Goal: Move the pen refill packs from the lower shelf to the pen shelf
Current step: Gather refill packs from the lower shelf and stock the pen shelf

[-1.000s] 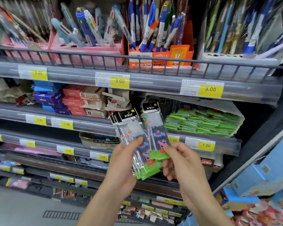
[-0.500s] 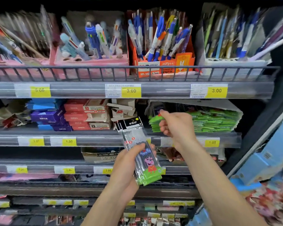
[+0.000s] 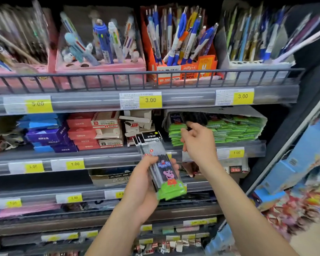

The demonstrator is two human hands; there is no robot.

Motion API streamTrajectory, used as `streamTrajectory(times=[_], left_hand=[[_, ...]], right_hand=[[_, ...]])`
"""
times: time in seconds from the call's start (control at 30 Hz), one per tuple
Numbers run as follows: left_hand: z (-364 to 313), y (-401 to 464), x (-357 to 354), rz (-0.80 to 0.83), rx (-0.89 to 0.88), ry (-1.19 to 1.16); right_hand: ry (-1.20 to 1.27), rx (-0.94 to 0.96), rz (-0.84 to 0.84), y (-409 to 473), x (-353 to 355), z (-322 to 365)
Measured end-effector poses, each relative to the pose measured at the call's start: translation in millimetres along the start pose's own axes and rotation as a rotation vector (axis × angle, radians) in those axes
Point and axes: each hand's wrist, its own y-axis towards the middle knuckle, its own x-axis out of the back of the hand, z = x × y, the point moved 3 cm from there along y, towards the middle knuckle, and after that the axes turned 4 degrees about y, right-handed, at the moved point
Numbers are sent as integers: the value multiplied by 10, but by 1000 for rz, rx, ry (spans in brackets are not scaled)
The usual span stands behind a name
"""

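head view: left hand (image 3: pixel 144 183) holds a fanned bunch of pen refill packs (image 3: pixel 160 167) in front of the shelving, fingers curled round the lower half, thumb across the front, green bottoms poking out below the palm. right hand (image 3: pixel 198 143) is up at the box of green packs (image 3: pixel 229 129) near the right end of the second shelf (image 3: pixel 103 159), fingertips pinching something dark at the top of that pile; blurred, so cannot tell if it is one pack or several, or whether it is already lying on the pile.

risks, as i judge them: the bunch in the left hand is slick film and splayed, so an outer pack could slide out and drop to the lower shelves. the pile in the box looks heaped and sloped toward the front edge, so a pack laid loosely could slip over the price rail (image 3: pixel 236 152). pen boxes sit on the top shelf (image 3: pixel 183 100), above where the right hand works, so the packs may end up on the wrong tier.
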Motion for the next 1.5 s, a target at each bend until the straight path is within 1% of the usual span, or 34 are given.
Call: streamTrajectory(times=[0.1, 0.17, 0.23, 0.27, 0.37, 0.5, 0.57, 0.7, 0.77, 0.83, 0.93, 1.07, 1.17, 1.23, 1.3, 1.43, 1.5], left_hand=[[-23, -1, -7, 40, -18, 6], [-30, -7, -3, 56, -20, 66], [-20, 4, 6, 44, -41, 121], [-6, 13, 8, 34, -57, 134], [39, -2, -17, -11, -77, 142], [100, -23, -46, -120, -106, 199], [118, -33, -62, -135, -113, 208], [115, -45, -85, -120, -132, 173], [113, -39, -54, -142, -144, 118], [123, -28, -31, -162, -154, 73], [159, -6, -27, -160, -152, 57], [200, 0, -69, -143, -116, 86], [206, 15, -99, -167, -112, 48], [212, 21, -119, -180, -111, 26], [224, 17, -139, -184, -104, 17], [244, 2, -167, -189, -87, -9], [237, -11, -170, -185, -90, -12]], right_hand=[[66, -17, 47, -333, 146, -25], [122, -89, 189, -673, 232, -83], [238, -215, 359, -977, 269, -96], [277, -260, 411, -1075, 282, -99], [301, -299, 459, -1149, 341, -79], [259, -251, 432, -1093, 448, -37], [241, -234, 413, -1084, 499, -25], [449, -325, 369, -1034, 651, 25], [538, -361, 278, -950, 758, 46], [571, -395, 188, -859, 832, 59], [601, -461, 101, -709, 832, 49], [642, -513, 65, -435, 697, 73], [665, -508, 94, -223, 568, 140], [621, -489, 119, -95, 466, 184], [517, -441, 132, 14, 354, 216], [192, -218, 80, 107, 220, 204], [73, -120, 67, 43, 237, 167]])
